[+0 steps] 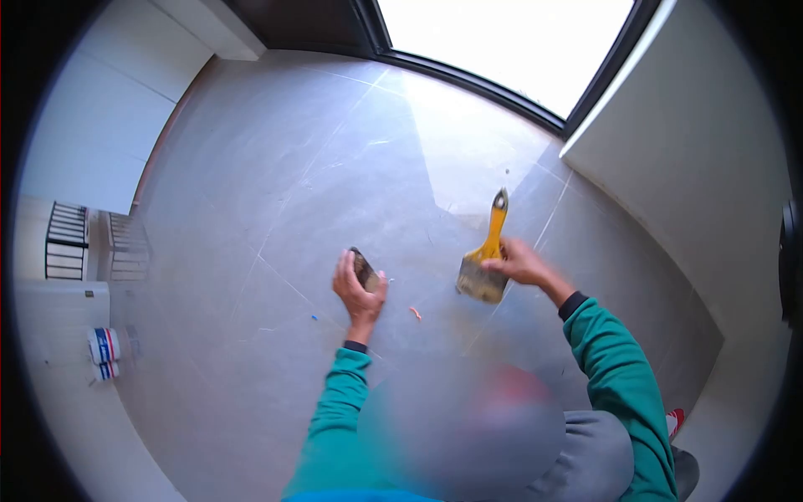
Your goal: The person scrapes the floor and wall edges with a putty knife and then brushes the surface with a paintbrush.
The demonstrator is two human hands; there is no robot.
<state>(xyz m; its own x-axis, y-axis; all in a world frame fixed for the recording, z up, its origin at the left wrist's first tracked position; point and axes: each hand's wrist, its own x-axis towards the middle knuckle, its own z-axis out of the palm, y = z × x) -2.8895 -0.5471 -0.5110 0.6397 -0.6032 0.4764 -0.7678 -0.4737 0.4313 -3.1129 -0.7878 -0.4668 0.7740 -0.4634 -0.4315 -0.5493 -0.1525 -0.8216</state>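
Yellow-handled tool (483, 280) and dark block (365, 269) are occupying the middle of the frame, above the tiled floor (217, 351). White containers (103, 344) are standing at the lower left. A blue bit (314, 317) is lying left of the left hand (358, 293), whose partly open fingers are curling around the dark block. A pinkish scrap (416, 314) is lying between the hands. Right of centre, the right hand (525, 263) is closing thumb and fingers on the tool, its handle pointing upward.
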